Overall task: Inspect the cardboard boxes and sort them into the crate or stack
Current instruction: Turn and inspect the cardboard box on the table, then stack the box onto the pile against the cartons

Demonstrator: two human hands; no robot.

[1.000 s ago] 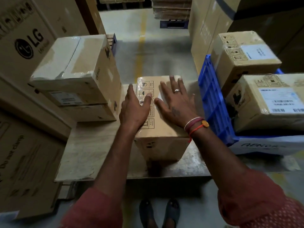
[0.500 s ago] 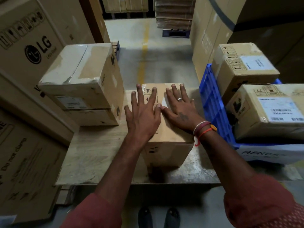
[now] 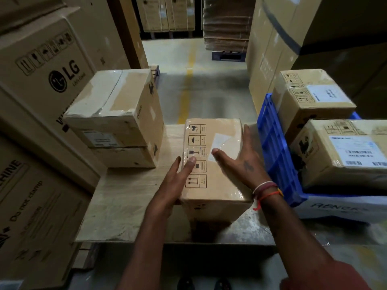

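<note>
A plastic-wrapped cardboard box [image 3: 219,130] with a column of black handling symbols stands on the wooden table [image 3: 125,206] in front of me. My left hand [image 3: 173,181] presses its left side, thumb on top. My right hand [image 3: 245,162] clasps its right side, thumb across the top, so the box is held between both hands. A blue crate [image 3: 274,153] to the right holds two labelled boxes, one at the back [image 3: 310,97] and one in front [image 3: 345,151]. A stack of two taped boxes [image 3: 117,105] sits on the table's far left.
Large LG cartons [image 3: 41,80] wall off the left side. Tall cartons [image 3: 272,49] rise behind the crate on the right. A concrete aisle with a yellow line [image 3: 186,95] runs ahead. My feet [image 3: 203,283] show below the table's near edge.
Both hands have slid from lying flat on the box's top to gripping its left and right sides. The view has shifted slightly downward.
</note>
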